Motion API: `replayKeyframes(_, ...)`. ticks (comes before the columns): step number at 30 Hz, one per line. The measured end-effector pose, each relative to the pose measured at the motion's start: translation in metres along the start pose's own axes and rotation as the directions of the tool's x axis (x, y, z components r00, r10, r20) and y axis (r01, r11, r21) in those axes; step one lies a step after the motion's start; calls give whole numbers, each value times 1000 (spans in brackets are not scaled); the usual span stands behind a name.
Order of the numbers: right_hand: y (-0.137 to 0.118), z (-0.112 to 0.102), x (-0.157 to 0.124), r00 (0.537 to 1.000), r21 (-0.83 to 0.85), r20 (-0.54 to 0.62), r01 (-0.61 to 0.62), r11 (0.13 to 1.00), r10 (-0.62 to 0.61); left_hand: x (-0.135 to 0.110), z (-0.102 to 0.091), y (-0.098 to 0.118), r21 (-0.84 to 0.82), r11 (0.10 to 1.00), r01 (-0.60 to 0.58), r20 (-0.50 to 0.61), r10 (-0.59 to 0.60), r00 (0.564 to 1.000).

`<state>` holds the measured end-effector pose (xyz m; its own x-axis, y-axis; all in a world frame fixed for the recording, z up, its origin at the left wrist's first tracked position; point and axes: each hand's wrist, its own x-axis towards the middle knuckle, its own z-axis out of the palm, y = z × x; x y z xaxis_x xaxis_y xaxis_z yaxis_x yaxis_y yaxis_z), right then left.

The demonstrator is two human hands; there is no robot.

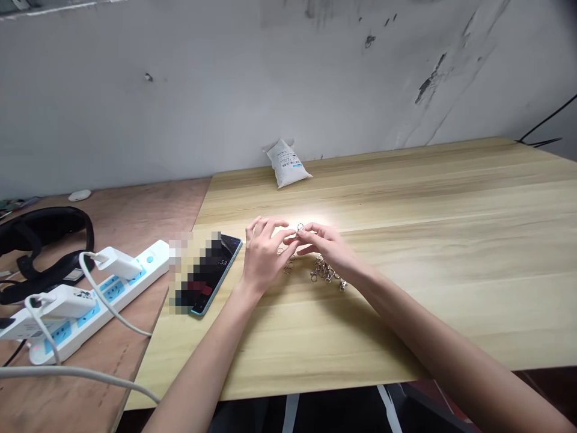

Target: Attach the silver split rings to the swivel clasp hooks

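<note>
Above the middle of the wooden table, my two hands meet at a small metal key ring clasp [300,227]. My right hand [328,245] pinches it between thumb and forefinger. From the other side, the thumb and forefinger of my left hand [265,251] close at its lower part, while the other left fingers stay raised. Below my right hand lies a loose pile of similar metal clasps [325,270] with rings. A few more clasps [287,267] rest beside my left thumb. My fingers hide part of the held piece.
Left of my left hand lies a phone [220,270], partly pixelated. A white power strip [155,255] with plugged-in chargers and cables sits on the brown surface, near a black headset-like strap [83,225]. A white packet [287,163] stands by the wall.
</note>
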<state>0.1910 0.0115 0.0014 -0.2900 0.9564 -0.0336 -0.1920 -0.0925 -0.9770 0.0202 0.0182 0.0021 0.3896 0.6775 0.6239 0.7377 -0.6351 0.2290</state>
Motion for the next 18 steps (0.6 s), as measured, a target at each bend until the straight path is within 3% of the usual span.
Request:
replayKeyframes(5, 7, -3, -2, 998, -30, 23, 56, 998, -55, 1, -1, 0, -80, 997, 16, -4, -17, 1000)
replayKeyframes(10, 4, -8, 0, 994, -85, -41, 93, 992, -97, 2, -2, -1, -128, 991, 23, -9, -24, 1000)
replayKeyframes(18, 7, -19, 4, 975, -138, 27, 224, 965, -222, 2, -1, -4, -150, 988, -34, -13, 32, 999)
